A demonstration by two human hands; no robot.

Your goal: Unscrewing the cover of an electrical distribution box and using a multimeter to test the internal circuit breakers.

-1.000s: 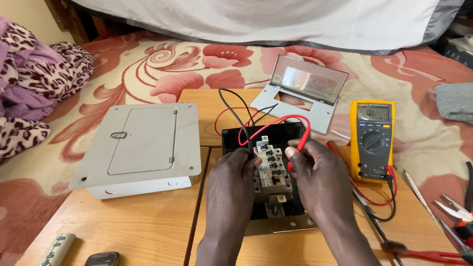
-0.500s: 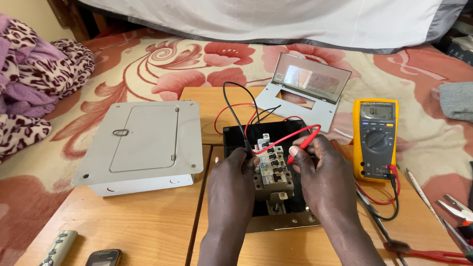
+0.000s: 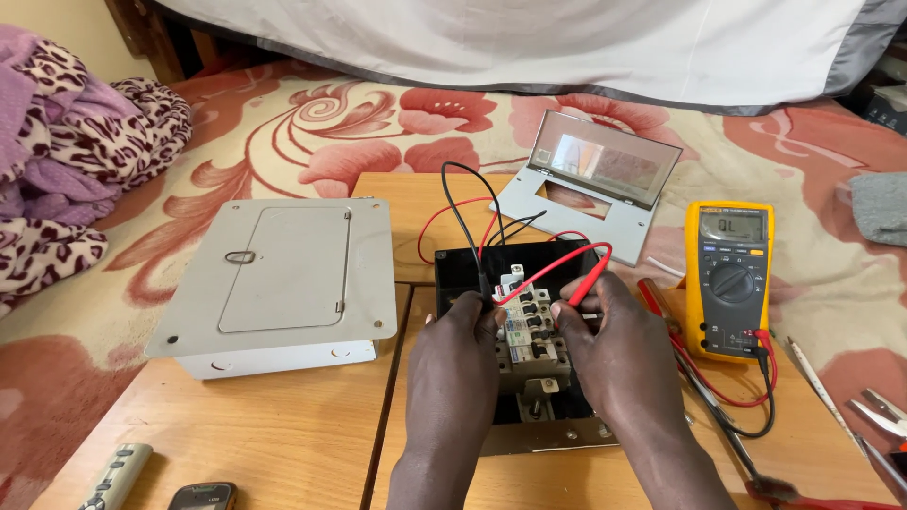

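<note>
Carefully, I am pressing two meter probes onto the row of circuit breakers (image 3: 529, 331) sitting in the open black enclosure (image 3: 453, 274) on the wooden surface (image 3: 283, 425). To do this well, I judge that each tip should be sitting square on a terminal screw and nowhere else, with my fingertips kept back on the insulated barrels and my hands braced against the enclosure so that nothing is slipping.

My left hand (image 3: 453, 354) is closing around the black probe (image 3: 484, 288), fingers curled together and pinching it low, the tip hidden behind my knuckles at the left side of the breakers. My right hand (image 3: 614, 345) is clamping the red probe (image 3: 584, 283) between thumb and fingers, its point angling down onto the top right of the breaker row. Both grips are closed tight on their probes, not apart.

Red and black leads are looping over the enclosure and running to the yellow multimeter (image 3: 729, 279), which is lying just right of my right hand. A grey metal panel box (image 3: 283, 283) is lying to the left, well apart.
</note>
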